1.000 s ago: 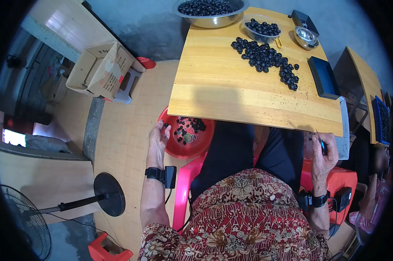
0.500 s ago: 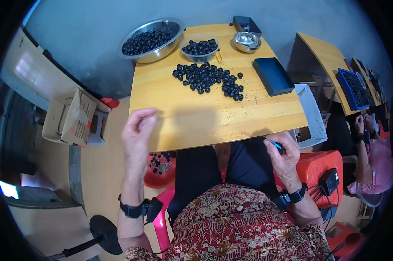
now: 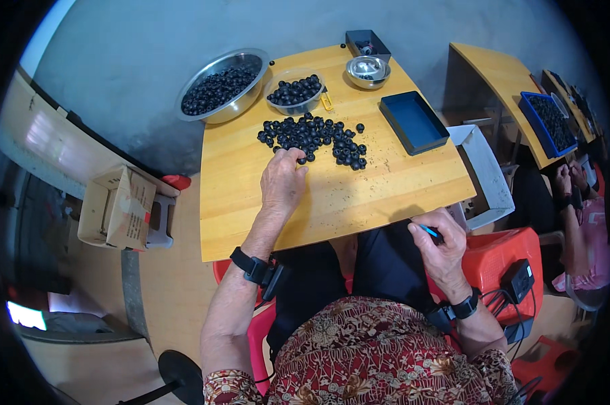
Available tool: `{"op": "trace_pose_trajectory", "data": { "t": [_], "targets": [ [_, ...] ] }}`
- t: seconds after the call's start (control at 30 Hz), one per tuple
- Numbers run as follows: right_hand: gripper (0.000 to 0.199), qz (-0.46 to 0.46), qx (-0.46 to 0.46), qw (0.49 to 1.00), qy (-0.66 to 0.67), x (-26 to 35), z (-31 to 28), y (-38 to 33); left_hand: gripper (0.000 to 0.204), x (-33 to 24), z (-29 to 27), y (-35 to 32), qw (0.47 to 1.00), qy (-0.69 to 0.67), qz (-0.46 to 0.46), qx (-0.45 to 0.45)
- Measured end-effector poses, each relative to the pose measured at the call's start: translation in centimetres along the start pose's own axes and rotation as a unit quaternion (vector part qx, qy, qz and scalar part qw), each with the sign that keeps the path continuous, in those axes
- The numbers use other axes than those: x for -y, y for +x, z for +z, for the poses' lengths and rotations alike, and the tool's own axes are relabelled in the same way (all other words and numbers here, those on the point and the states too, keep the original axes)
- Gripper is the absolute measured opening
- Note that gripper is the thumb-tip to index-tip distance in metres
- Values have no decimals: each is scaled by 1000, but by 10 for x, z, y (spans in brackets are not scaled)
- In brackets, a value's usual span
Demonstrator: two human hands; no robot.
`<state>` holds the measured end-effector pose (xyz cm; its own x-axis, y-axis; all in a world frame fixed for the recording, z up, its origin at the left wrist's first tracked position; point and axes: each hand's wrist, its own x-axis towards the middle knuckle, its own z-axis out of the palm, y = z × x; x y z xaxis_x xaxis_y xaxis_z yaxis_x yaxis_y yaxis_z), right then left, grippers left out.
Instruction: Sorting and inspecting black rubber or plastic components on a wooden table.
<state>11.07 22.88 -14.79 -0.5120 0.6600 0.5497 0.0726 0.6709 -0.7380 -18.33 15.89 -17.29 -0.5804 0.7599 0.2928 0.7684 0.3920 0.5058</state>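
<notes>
On the table lies a loose pile of round black beads [image 3: 312,132], each with a hole where it shows. My left hand [image 3: 283,181] reaches into the pile's near edge, its fingers bent together around a black bead [image 3: 301,160] at the fingertips. My right hand [image 3: 445,248] rests at the table's near right edge, closed on a slim pen-like tool [image 3: 432,233] with a blue and black handle. A thin tip points left from it; the rest is hidden in the palm.
Beyond the pile stand a steel basin [image 3: 254,84] and a clear plastic bowl [image 3: 295,106], both with black beads. A yellow clip-like piece [image 3: 327,101], steel bowls [image 3: 368,81], a dark box [image 3: 384,54] and a dark tray [image 3: 416,131] lie rightward. A red stool [image 3: 504,250] stands beside me.
My left hand has moved from the table's left side forward and right to the bead pile, its fingers now on a bead. The right hand still holds the tool at the edge.
</notes>
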Motion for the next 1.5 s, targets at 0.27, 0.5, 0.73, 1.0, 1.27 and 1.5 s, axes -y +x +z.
{"op": "trace_pose_trajectory", "data": {
  "t": [0.27, 0.5, 0.73, 1.0, 1.27, 1.5],
  "targets": [
    [10, -2, -1, 1000, 13, 0, 1, -2, 18, 5, 10, -2, 997, 6, 59, -42],
    [10, 120, -11, 984, 129, 5, 8, -3, 11, -70, -23, -48, 754, -591, -218, 185],
    [12, 38, 26, 997, 57, 26, 8, -3, 25, -109, -3, -98, 646, -659, -221, 317],
    [14, 74, 85, 991, 76, 20, 4, -9, 26, -103, 3, -111, 667, -673, -159, 278],
    [21, 97, 90, 985, 115, 25, 17, -11, 20, -96, -7, -113, 757, -602, -89, 237],
    [20, 78, 103, 986, 104, 26, 15, -9, 19, -95, -5, -112, 726, -634, -138, 228]
  ]
}}
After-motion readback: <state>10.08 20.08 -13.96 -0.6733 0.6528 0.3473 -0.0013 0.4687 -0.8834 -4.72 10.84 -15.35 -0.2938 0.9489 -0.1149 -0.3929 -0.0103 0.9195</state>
